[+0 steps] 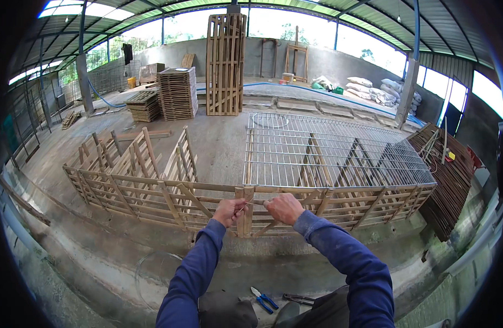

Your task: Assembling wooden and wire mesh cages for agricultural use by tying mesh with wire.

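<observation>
Both my hands are closed at the upright wooden posts (244,223) in the middle of the slatted wooden frame (177,185). My left hand (229,212) pinches a thin wire just left of the posts. On the right side, my right hand (285,209) is shut in a fist, apparently on the same wire, which runs across the front of the posts. A metal wire mesh panel (287,158) lies over the right part of the frame. Near my knees on the floor are blue-handled pliers (264,299) and a dark pincer-like tool (299,299).
A loose wire coil (139,281) lies at lower left. Slatted wooden panels (177,95) are stacked behind, beside a tall upright stack (225,65). Dark slatted panels (445,180) lean at right. White sacks (391,90) and a blue hose (311,92) lie at the back.
</observation>
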Tool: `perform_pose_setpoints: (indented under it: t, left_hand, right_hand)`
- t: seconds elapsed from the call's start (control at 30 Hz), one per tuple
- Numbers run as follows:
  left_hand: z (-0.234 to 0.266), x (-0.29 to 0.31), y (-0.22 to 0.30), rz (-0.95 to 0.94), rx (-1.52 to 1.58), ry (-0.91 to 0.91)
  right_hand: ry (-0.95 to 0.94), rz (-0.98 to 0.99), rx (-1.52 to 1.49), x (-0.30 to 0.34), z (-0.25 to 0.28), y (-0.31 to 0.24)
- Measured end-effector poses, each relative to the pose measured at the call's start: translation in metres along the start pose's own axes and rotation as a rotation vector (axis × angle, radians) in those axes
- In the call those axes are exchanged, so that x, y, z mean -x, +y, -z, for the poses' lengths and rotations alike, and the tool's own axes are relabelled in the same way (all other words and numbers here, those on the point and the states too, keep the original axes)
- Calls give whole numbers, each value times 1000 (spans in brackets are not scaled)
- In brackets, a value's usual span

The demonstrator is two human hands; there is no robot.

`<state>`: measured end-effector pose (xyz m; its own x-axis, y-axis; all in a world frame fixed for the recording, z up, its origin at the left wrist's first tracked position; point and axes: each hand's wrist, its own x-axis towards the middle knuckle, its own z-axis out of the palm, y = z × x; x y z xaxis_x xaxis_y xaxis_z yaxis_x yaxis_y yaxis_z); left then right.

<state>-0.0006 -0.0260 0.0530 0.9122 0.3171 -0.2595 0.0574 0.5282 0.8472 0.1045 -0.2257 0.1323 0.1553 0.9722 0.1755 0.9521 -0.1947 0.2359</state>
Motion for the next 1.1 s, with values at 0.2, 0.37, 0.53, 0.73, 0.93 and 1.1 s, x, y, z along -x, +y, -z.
perform_pose_setpoints:
  t: [0.2, 0.37, 0.53, 0.73, 0.93, 1.1]
  left_hand:
    - [6, -9, -9, 17, -7, 28]
    - [2, -13, -11, -17, 19, -36]
    - [4, -12, -11, -36, 15, -39]
    - [-3, 5, -8, -52, -59, 28]
    - [-2, 24, -7, -104, -97, 11]
    - [0, 0, -26, -363, -212, 278]
  right_hand:
    - [561, -306, -232, 22, -4, -21]
    - [673, -931, -1846, 9, -62, -90]
    - [972, -1048, -2114, -43, -66, -96]
    - [1101, -1178, -2216, -56, -79, -97]
    - [876, -1120, -1988, -60, -86, -65]
    - [1025, -1110, -1678, -75, -104, -49]
